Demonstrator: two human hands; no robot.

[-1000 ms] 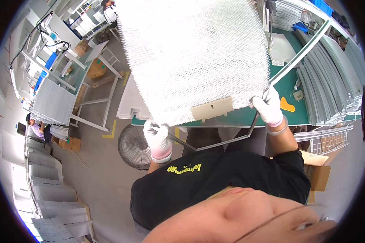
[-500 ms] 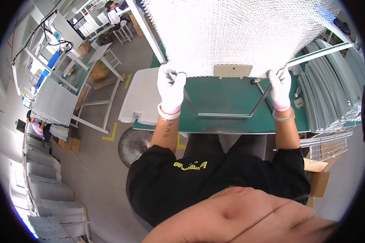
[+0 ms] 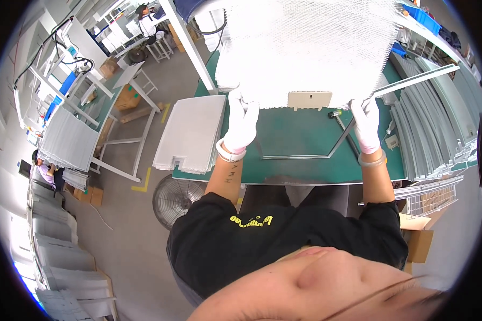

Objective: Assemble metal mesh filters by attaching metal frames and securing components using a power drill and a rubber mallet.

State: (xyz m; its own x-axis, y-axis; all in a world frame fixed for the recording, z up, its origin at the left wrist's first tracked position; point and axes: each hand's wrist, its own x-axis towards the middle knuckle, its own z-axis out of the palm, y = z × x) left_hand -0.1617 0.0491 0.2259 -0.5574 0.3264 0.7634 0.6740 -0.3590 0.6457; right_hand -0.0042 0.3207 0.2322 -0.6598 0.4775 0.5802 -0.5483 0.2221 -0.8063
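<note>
A bright white mesh sheet (image 3: 310,53) is held up over the green-topped table (image 3: 289,131). My left hand (image 3: 242,122), in a white glove, is closed on the near left corner of the mesh. At the near right corner my gloved right hand (image 3: 366,123) pinches the same sheet. A beige plate (image 3: 309,100) with small tabs sits at the middle of its near edge. Below lies a thin grey metal frame (image 3: 297,157), its far part hidden by the mesh. A tool with a dark and green head (image 3: 335,114) rests near my right hand.
Flat white sheets (image 3: 190,134) are stacked on the table's left side. Many grey-white panels (image 3: 434,120) stand in a row on the right. A white bar (image 3: 418,80) juts over them. A floor fan (image 3: 179,200) stands at the lower left, and a wire basket (image 3: 434,199) at the right.
The mesh sheet has come lower and less of the view is covered by it. My left hand has shifted slightly right and down with it; the right hand has dropped a little.
</note>
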